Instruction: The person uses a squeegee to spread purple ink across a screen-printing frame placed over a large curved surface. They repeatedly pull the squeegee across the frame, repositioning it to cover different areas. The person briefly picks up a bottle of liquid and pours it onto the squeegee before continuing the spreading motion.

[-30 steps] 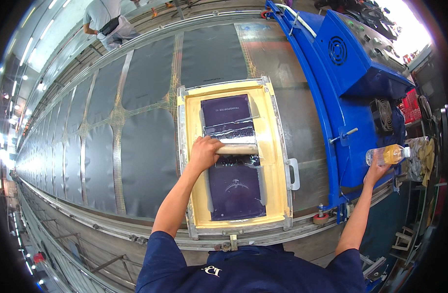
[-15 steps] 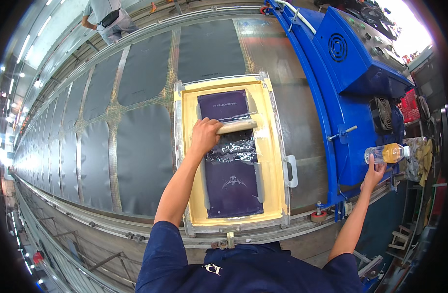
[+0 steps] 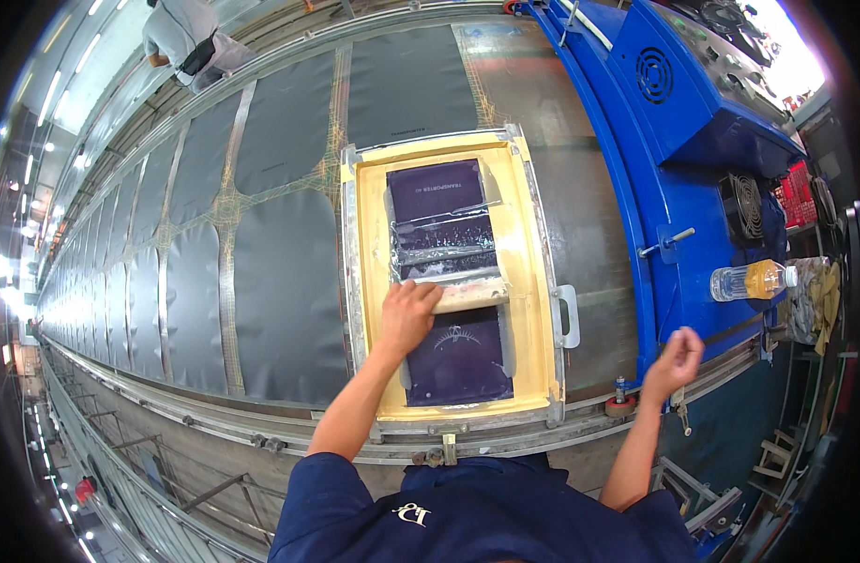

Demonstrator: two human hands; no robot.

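Note:
My left hand is closed round the left end of a squeegee with a pale, worn handle. The squeegee lies across the dark purple mesh of a printing screen, which has a yellow-coated frame. Wet, glossy streaks of clear fluid show on the mesh above the blade, and a pale crest print shows below it. To the right, my right hand hangs in the air with curled fingers, and nothing shows in them. Above it, apart from the hand, a clear bottle of yellow liquid rests on the blue machine, its white cap pointing right.
Dark grey sheets line the long table to the left in rows. A blue machine with a fan grille and clamp handle stands at the right. Metal rails run along the near edge. Another person stands beyond the table.
My left hand has drawn the squeegee toward me over the mesh. My right hand has let go of the bottle and moved down and left. The other person has shifted left.

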